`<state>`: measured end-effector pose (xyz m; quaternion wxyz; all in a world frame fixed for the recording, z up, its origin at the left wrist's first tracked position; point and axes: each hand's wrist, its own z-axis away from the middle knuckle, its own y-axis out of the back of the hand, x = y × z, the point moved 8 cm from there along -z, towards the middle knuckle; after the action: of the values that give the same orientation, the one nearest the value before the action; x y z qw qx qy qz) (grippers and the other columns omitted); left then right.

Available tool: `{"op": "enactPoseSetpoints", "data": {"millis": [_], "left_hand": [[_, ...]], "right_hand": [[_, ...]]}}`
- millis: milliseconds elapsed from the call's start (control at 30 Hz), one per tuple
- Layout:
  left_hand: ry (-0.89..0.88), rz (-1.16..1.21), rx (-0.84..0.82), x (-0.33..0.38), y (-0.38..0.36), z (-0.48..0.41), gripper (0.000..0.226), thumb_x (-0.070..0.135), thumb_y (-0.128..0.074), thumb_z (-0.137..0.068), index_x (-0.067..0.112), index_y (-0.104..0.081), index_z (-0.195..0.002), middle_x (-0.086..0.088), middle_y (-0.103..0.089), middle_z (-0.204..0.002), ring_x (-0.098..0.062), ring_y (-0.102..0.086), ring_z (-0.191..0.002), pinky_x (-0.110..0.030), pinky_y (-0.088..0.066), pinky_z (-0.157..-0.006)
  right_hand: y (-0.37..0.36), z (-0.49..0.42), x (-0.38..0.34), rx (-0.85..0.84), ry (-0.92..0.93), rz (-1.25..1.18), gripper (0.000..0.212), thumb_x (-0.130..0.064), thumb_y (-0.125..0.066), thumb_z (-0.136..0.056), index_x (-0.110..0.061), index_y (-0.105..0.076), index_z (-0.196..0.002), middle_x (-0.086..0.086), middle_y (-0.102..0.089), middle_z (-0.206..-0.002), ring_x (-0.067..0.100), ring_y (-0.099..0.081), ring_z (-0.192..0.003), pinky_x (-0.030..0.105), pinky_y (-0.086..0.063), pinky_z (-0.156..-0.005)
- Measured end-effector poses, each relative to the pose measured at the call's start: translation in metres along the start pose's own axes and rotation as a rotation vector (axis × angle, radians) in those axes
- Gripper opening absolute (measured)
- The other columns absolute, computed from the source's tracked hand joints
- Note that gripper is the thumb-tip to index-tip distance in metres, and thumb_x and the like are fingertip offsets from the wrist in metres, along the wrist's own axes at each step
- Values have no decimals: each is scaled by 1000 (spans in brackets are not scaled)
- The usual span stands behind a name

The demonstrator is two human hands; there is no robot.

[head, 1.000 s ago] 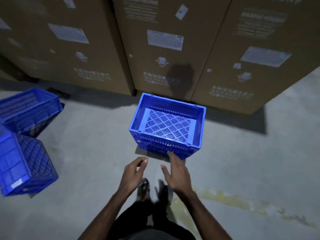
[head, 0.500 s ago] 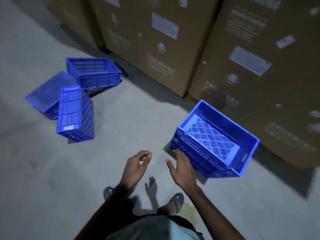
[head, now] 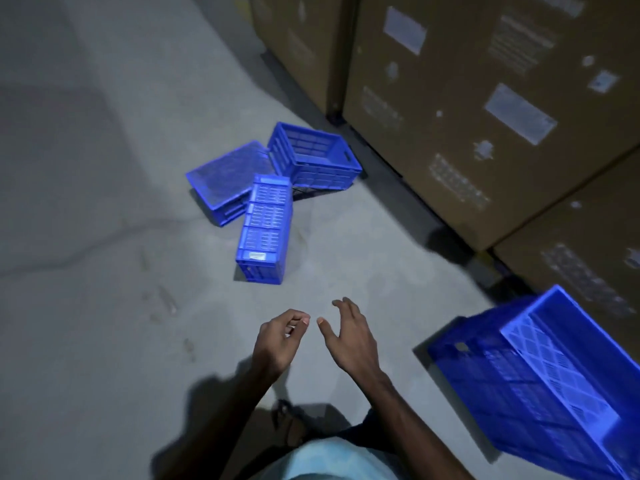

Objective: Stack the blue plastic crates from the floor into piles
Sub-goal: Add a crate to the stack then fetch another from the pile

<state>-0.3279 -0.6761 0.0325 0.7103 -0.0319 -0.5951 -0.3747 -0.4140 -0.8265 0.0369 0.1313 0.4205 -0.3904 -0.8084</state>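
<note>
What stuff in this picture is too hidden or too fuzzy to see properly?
All in the head view:
1. The nearest crate runs off the right and bottom edges and is motion-blurred.
2. The labels on the cardboard boxes are too blurred to read.
3. The far-left crate is partly covered by the crate on its side.
4. The white sticker on that side-lying crate is too small to read.

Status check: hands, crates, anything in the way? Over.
Left hand and right hand both empty, open. Upright blue plastic crate at near right; cluster of three more blue plastic crates ahead, unstacked. Nothing seen in the way; brown cardboard boxes along right.
</note>
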Motion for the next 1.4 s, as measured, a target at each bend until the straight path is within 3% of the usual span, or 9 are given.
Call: {"op": "enactPoseSetpoints", "data": {"millis": [233, 367, 467, 633, 933, 1067, 1233, 1300, 1400], "left_hand": [[156, 1, 188, -50, 157, -50, 14, 31, -64, -97, 24, -76, -98, 12, -77, -89, -3, -71, -86, -26, -53, -85], [222, 74, 249, -65, 229, -95, 13, 27, -63, -96, 24, -75, -93, 18, -75, -77, 6, -67, -74, -9, -45, -68], [212, 178, 271, -86, 283, -143, 17, 30, -59, -91, 21, -73, -88, 4, -76, -80, -3, -68, -67, -17, -51, -64], [231, 88, 259, -106, 385, -231, 12, 24, -61, -99, 27, -69, -90, 19, -73, -83, 2, -66, -79, -15, -49, -70], [239, 95, 324, -111, 567, -389, 16, 23, -61, -102, 9, -71, -101, -10, -74, -90, -10, -62, -73, -12, -46, -64], [210, 106, 321, -136, 633, -452, 31, 49, -58, -94, 20, -71, -95, -1, -75, -90, -18, -70, -82, -32, -55, -74], [221, 59, 332, -178, 731, -545, 31, 60, -56, -85, 35, -72, -93, 12, -76, -89, -7, -72, -88, -41, -57, -87], [238, 41, 278, -181, 770, -586, 29, 59, -57, -86, 36, -72, -94, 13, -77, -93, -8, -72, -92, -40, -57, -91], [206, 58, 193, -176, 821, -644, 18, 36, -64, -95, 22, -75, -98, 9, -77, -97, -5, -71, -94, -35, -56, -92]], "right_hand": [[-71, -77, -140, -123, 110, 52, 57, -53, -51, -98, -26, -43, -147, -6, -32, -160, 17, -34, -144, 36, -37, -110], [-114, -139, -216, -154, 185, 60, 55, -52, -53, -97, -23, -45, -143, -5, -44, -149, 20, -43, -136, 36, -42, -101], [-153, -196, -270, -199, 202, 52, 58, -55, -52, -97, -25, -44, -145, -7, -43, -150, 17, -41, -139, 38, -43, -101], [-205, -287, -373, -247, 230, 14, 53, -49, -56, -97, -19, -49, -140, -3, -47, -147, 20, -45, -136, 35, -40, -103], [-246, -423, -558, -280, 291, 56, 54, -53, -53, -97, -23, -46, -141, -3, -46, -147, 24, -46, -133, 42, -45, -100], [-274, -486, -618, -279, 262, 29, 55, -54, -55, -96, -22, -47, -140, -3, -47, -146, 22, -47, -134, 43, -44, -103], [-309, -571, -701, -192, 207, 6, 55, -51, -57, -96, -21, -48, -142, -1, -46, -148, 22, -43, -137, 39, -38, -107], [-324, -603, -736, -171, 162, -12, 56, -51, -56, -97, -21, -48, -143, -1, -46, -149, 22, -42, -139, 42, -39, -108], [-340, -645, -791, -126, 93, -63, 55, -49, -58, -96, -18, -50, -141, 2, -49, -146, 25, -45, -137, 41, -38, -110]]}}
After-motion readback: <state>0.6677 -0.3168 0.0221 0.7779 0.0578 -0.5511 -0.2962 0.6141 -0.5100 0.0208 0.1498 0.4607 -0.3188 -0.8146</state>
